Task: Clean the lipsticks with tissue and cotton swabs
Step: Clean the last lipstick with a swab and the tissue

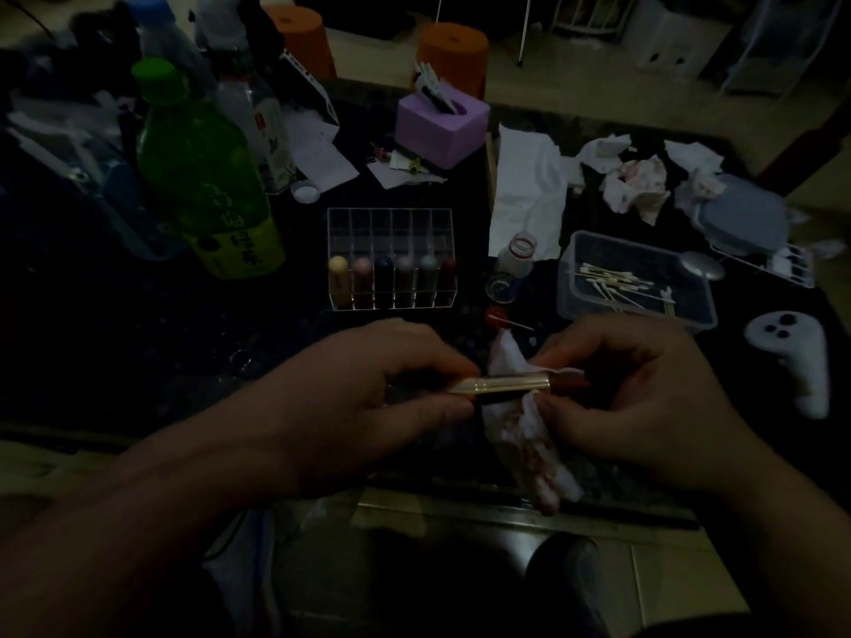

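Over the near edge of the desk (138,343), just in front of the clear rack (390,260), the left hand (368,398) grips the base while the right hand (635,393) pinches a stained tissue (529,439) round the red tip. The lipstick (502,385) lies level — tip rightward, so the wipe likely runs along it.

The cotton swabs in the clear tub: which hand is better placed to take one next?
Probably right: the right hand lies nearest the tub, though it pinches the tissue; the left hand grips the lipstick.
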`<state>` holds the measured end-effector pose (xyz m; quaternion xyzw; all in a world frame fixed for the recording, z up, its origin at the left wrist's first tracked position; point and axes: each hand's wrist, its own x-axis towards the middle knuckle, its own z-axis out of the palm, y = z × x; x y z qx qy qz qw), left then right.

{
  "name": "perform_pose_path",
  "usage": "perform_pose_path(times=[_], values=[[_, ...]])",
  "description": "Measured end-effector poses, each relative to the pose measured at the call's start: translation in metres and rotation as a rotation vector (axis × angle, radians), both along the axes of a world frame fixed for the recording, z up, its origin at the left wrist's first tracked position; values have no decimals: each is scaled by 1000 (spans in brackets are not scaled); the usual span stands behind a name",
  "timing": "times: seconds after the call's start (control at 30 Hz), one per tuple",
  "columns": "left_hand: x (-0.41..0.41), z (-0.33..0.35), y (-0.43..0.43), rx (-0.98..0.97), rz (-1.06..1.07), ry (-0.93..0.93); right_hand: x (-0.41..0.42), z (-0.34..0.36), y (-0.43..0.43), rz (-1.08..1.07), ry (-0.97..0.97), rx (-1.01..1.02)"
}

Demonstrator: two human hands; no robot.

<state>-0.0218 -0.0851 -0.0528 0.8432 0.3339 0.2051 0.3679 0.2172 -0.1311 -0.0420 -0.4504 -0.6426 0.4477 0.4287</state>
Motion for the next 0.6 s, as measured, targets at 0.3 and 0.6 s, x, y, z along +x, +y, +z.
perform_pose_path(times=[0.3, 0.6], values=[[4, -3, -1, 231, 109, -4, -1, -2, 0, 3, 37, -24], [10, -9, -5, 198, 66, 95, -3, -5, -2, -1, 57, -48]])
